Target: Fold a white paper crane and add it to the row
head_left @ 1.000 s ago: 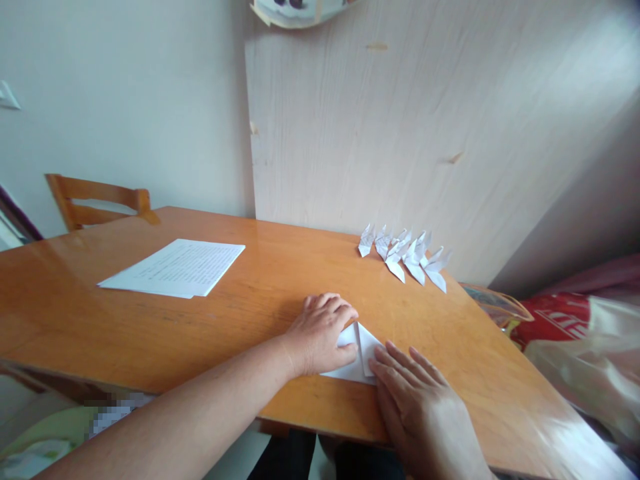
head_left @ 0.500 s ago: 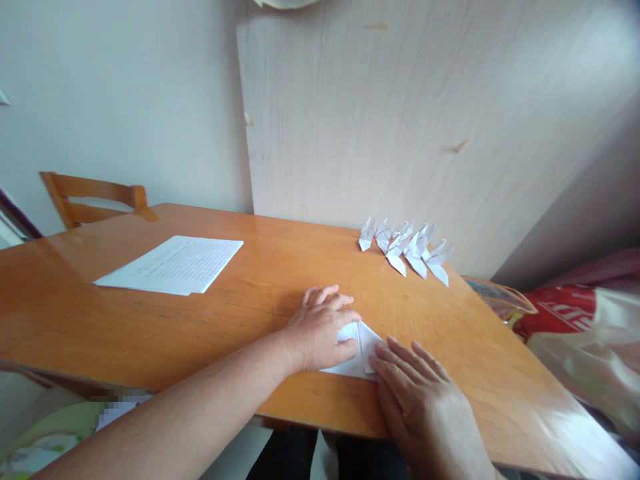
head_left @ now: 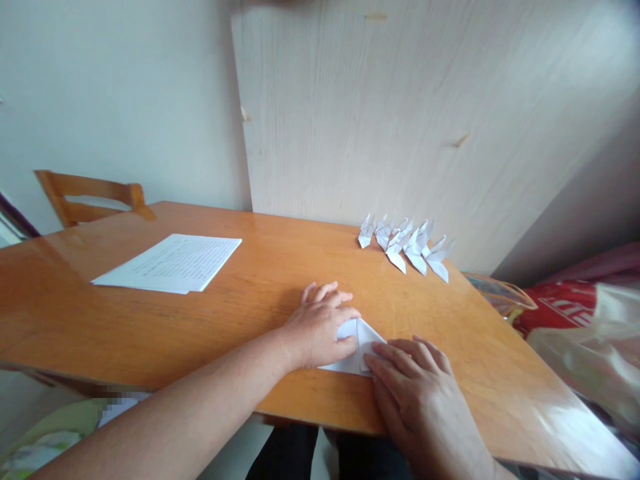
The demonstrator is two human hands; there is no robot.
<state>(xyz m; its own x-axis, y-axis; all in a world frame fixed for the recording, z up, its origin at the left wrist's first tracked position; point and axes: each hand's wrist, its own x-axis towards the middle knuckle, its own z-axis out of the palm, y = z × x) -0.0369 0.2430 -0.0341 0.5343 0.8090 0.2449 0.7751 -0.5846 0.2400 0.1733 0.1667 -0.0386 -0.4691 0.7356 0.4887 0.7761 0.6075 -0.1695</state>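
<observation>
A small piece of white folded paper (head_left: pixel 367 337) lies on the table near its front edge, with a crease or flap edge running down its middle. My left hand (head_left: pixel 325 328) rests over the paper's left part, its fingers spread and thumb lying on the sheet. At the paper's right corner, my right hand (head_left: pixel 417 383) presses down with its fingers stretched out side by side, covering that corner. Both hands touch the paper, and much of its left side is hidden under my left palm.
Several folded paper cranes (head_left: pixel 405 243) stand at the back right of the wooden table (head_left: pixel 280 260). A stack of printed sheets (head_left: pixel 170 263) lies on the left. Beyond are a wooden chair (head_left: pixel 95 190) and, at right, a red bag (head_left: pixel 563 307).
My right hand's fingertips have slid slightly left and further onto the flap. My left hand stays in place on the paper. The view has shifted a little.
</observation>
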